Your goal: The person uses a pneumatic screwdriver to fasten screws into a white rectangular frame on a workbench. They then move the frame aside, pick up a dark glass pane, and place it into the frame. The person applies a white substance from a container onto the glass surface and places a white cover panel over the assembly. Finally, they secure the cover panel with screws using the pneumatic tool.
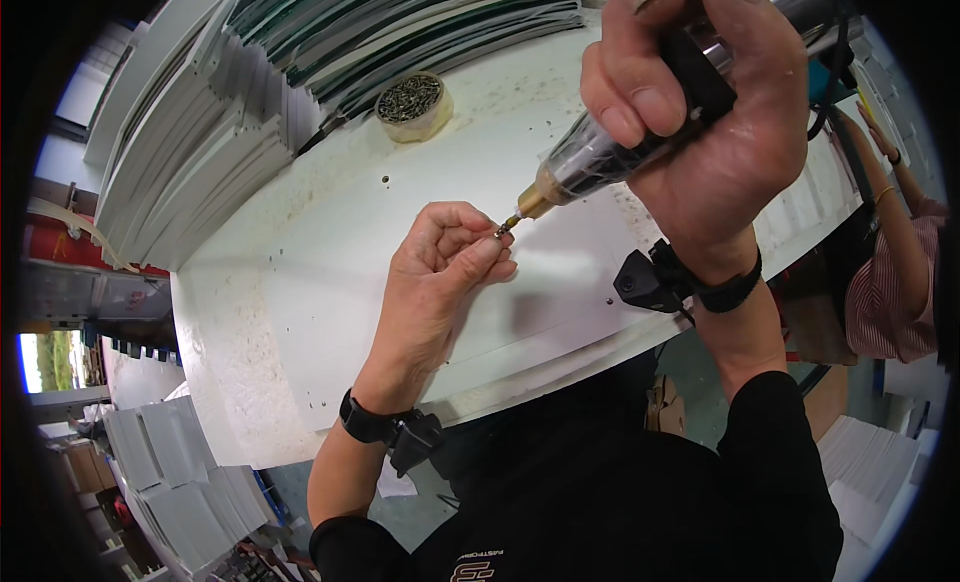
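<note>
My right hand [720,112] is wrapped round a power screwdriver [600,157] with a clear and black body and a brass-coloured nose. Its bit points down and left, to the fingertips of my left hand [450,252]. There my left thumb and fingers pinch a small dark screw [502,232] at the tip of the bit. Beneath both hands lies a white panel [340,312]. A few dark screws or holes dot it, including one dark spot [385,180] near the far side; which they are I cannot tell.
A round tub [415,107] full of small screws stands beyond my left hand. Stacked white panels [190,152] and dark green-edged sheets [400,32] line the far left and back. Another person [900,252] in a striped top is at the right. More panels [180,452] are stacked lower left.
</note>
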A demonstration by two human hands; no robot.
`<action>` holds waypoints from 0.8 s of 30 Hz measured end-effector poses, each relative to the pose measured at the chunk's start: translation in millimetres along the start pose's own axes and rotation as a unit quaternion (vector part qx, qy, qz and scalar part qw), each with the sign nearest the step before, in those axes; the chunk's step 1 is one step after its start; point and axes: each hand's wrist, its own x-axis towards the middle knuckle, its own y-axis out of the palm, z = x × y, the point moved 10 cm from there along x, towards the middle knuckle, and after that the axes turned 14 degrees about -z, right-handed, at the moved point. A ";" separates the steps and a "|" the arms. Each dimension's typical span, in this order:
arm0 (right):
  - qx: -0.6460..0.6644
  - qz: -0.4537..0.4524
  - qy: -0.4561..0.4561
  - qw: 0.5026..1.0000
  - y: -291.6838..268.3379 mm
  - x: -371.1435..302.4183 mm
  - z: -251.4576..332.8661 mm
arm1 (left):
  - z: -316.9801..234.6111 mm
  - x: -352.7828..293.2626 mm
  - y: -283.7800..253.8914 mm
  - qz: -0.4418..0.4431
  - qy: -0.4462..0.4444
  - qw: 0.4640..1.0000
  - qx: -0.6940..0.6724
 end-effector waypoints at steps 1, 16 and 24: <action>-0.004 0.011 -0.001 1.000 -3.1 2.8 -2.2 | -0.8 -0.3 1.2 0.003 0.000 1.000 -0.003; -0.135 0.080 -0.021 0.987 6.4 52.7 -12.4 | -41.2 57.5 36.7 -0.005 0.113 0.960 0.256; -0.176 0.129 -0.071 0.973 -5.7 74.0 -42.7 | -52.3 99.1 58.2 -0.001 0.341 0.845 0.412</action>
